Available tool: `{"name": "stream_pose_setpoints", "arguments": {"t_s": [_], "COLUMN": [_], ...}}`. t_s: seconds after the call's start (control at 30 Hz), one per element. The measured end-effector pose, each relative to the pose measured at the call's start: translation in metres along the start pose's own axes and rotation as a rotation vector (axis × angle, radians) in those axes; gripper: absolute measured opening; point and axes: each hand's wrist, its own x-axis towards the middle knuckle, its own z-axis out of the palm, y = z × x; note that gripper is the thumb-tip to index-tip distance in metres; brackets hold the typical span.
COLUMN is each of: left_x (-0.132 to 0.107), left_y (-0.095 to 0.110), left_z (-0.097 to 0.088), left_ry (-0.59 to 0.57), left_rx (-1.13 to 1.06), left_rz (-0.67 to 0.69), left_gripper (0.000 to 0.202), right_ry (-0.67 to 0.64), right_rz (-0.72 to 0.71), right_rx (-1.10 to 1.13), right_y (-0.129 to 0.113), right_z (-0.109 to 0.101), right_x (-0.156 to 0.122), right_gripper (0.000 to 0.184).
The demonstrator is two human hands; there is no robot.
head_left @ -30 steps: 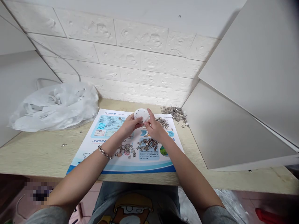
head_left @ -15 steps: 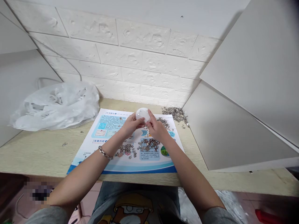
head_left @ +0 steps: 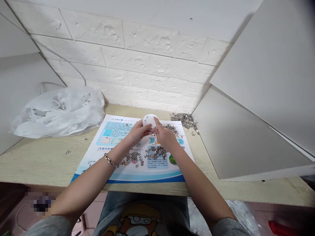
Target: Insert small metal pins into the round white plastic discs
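Light wood desk (head_left: pixel 36 160), printed sheet (head_left: pixel 113 132) under the grip, white plastic bag (head_left: pixel 59 113) left of it, small metal parts (head_left: pixel 184 119) heaped beyond it

Bare left hand (head_left: pixel 137 132) and bare right hand (head_left: pixel 165 136) raised close together, near 12 o'clock, fingers (head_left: pixel 156 124) curled inward; left forearm (head_left: pixel 91 180) angled in from 7 o'clock, right forearm (head_left: pixel 197 177) from 5 o'clock, wrists gently bent.

A small round white plastic disc (head_left: pixel 149 120), its face dotted with a few small holes, is held tilted between the left hand (head_left: pixel 137 132) and right hand (head_left: pixel 166 136), both gripping its edge. Just below, small silvery metal fasteners (head_left: pixel 156 152) lie in loose clusters on a printed blue-and-white sheet (head_left: pixel 145 177).
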Motion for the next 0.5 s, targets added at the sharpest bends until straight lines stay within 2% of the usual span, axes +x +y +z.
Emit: {"name": "stream_pose_setpoints", "arguments": {"t_s": [0.13, 0.23, 0.37, 0.5], "left_x": [-0.0003, -0.0003, 0.0004, 0.0015], "left_y": [0.0003, 0.0013, 0.0037, 0.0065], "left_z": [0.0005, 0.0002, -0.0010, -0.0011], "left_ry": [0.003, 0.006, 0.047, 0.149], "left_rx": [0.003, -0.043, -0.144, -0.142], "left_rz": [0.001, -0.023, -0.149, -0.317], "left_gripper": [0.022, 0.020, 0.006, 0.004], "right_ry": [0.015, 0.003, 0.031, 0.096], "right_rz": [0.007, 0.005, -0.003, 0.052], "right_rx": [0.012, 0.179, 0.508, 0.633], "right_y": [-0.0001, -0.0016, -0.0046, -0.0062], "right_z": [0.0001, -0.0035, -0.0061, -0.0038], "right_x": [0.0002, -0.0013, -0.0040, -0.0032], "right_gripper": [0.051, 0.051, 0.050, 0.033]}}
